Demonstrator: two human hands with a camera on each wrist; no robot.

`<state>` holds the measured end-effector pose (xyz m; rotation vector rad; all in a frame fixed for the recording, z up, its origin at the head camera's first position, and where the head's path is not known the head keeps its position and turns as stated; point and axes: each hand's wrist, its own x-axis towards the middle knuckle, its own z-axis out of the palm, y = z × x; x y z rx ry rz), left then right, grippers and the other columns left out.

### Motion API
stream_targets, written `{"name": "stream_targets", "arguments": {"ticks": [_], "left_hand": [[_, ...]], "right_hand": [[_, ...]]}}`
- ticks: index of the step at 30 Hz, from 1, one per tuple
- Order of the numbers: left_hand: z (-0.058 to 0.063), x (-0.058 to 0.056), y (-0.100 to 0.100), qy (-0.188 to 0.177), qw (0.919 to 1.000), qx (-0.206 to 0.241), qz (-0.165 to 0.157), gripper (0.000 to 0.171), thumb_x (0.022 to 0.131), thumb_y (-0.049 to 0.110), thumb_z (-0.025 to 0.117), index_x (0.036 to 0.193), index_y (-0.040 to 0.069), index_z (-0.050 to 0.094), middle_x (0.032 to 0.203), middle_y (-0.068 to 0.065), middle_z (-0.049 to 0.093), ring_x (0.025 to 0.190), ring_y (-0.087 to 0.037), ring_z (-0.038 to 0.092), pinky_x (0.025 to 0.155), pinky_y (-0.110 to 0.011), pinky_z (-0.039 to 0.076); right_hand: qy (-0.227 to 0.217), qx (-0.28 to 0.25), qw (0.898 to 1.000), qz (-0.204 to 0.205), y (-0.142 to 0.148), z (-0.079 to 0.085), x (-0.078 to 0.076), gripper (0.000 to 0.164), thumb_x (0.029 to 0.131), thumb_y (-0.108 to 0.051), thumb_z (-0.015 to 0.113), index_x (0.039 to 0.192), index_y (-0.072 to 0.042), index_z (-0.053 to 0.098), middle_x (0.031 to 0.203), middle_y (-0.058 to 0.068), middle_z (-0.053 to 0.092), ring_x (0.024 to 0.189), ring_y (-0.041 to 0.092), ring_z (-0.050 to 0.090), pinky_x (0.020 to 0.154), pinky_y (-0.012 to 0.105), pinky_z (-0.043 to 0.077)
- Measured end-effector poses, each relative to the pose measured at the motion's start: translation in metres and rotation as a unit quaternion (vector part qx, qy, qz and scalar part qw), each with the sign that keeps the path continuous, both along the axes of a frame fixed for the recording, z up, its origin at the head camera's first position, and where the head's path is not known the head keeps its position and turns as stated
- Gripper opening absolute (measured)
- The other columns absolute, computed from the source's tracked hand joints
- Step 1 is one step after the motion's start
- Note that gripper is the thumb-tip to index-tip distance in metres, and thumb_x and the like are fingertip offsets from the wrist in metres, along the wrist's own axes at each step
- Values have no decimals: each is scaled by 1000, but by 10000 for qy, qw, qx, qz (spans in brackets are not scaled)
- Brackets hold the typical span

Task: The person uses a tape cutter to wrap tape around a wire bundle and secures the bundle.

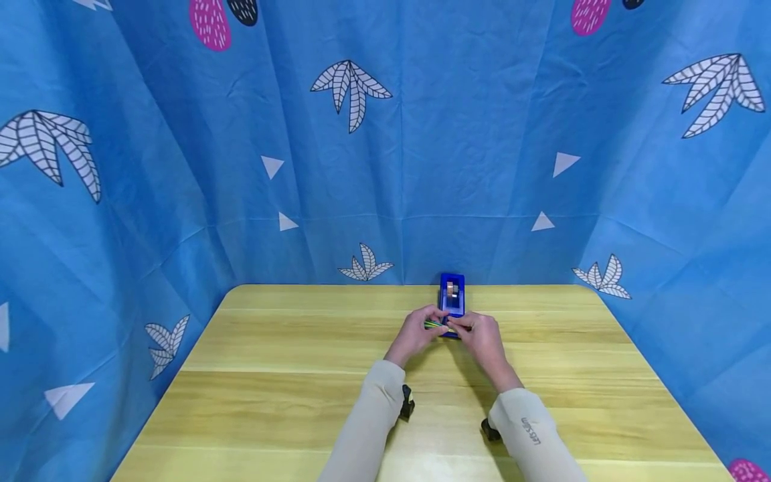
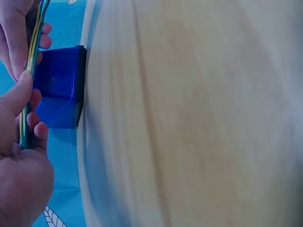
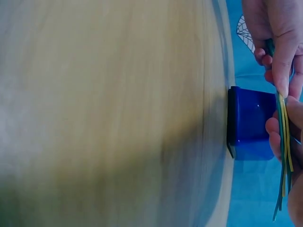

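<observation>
A thin bundle of yellow, green and blue strips (image 1: 438,326) is held level between my two hands, just in front of a blue tape dispenser (image 1: 452,298) with a brown roll in it. My left hand (image 1: 421,328) pinches the bundle's left end and my right hand (image 1: 472,329) pinches its right end. The left wrist view shows the strips (image 2: 29,85) running between my left hand (image 2: 23,142) and the right hand (image 2: 19,42), with the dispenser (image 2: 59,94) behind. In the right wrist view the strips (image 3: 284,142) cross the dispenser (image 3: 251,118), their loose ends hanging past my right hand (image 3: 286,132).
The wooden table (image 1: 271,375) is walled on three sides by a blue patterned cloth (image 1: 385,167). The dispenser stands near the table's far edge. Black wrist-camera mounts (image 1: 407,404) sit under both sleeves.
</observation>
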<state>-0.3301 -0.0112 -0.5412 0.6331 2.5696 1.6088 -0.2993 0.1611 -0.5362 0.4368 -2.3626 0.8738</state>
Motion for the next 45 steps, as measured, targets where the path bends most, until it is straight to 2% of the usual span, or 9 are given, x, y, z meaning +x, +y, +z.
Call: {"name": "stream_targets", "arguments": {"ticks": [7,12,15,20,24,27,34,40,45], "left_hand": [[-3,1,0,-59,10000,62,-16,23,97,18,74,120,18,73,113,3,73,109,-12,65,99,-35,53],[-3,0,-1,-100,9999,115,1,27,97,17,74,123,18,72,107,3,72,103,-11,64,96,-32,55],[-3,0,-2,-92,9998,174,15,26,96,15,75,121,17,72,112,2,73,101,-10,64,95,-32,55],[-4,1,-1,-170,9997,146,-23,23,95,16,75,118,19,73,121,5,74,100,-6,63,96,-32,54],[-3,1,0,-127,9998,170,-24,27,97,20,74,124,19,72,107,4,72,101,-8,64,98,-35,54],[-4,1,-2,-82,9999,139,-20,29,97,21,74,125,20,72,103,6,71,101,-8,64,100,-36,53],[-2,1,-2,-95,9994,327,-117,22,97,20,73,119,17,72,124,2,73,107,-11,66,98,-32,55],[-2,0,0,-168,9994,305,-70,23,97,19,73,120,16,72,117,3,73,102,-8,65,92,-26,55],[-3,-2,0,-104,9996,249,-62,28,97,19,74,124,15,72,108,1,74,103,-9,65,92,-26,54]], "right_hand": [[194,174,9997,30,-1,-2,3,10,82,-3,86,91,-1,83,83,13,78,70,27,74,65,42,61],[24,173,9998,-3,-3,-2,4,12,84,-1,84,95,1,81,86,16,78,73,29,74,68,43,62],[-150,258,9996,24,-4,-1,5,11,86,-2,82,96,2,81,88,17,78,75,30,74,69,43,62],[-229,461,9987,69,-1,3,5,7,86,-3,82,91,1,82,81,15,77,69,27,72,64,41,60],[-149,422,9990,72,2,7,2,7,85,-4,83,90,0,83,76,11,75,63,20,67,58,35,56],[-148,374,9991,99,2,7,2,8,85,-5,84,91,0,83,76,10,75,62,18,66,56,32,54],[-147,350,9992,81,1,8,2,10,85,-6,84,93,0,82,77,10,75,63,21,68,59,35,55],[-182,314,9993,94,2,8,3,10,86,-5,84,94,1,82,79,12,76,64,21,68,59,35,56],[-47,285,9995,121,2,8,3,9,84,-4,84,92,0,82,77,11,76,62,21,68,57,34,54]]}}
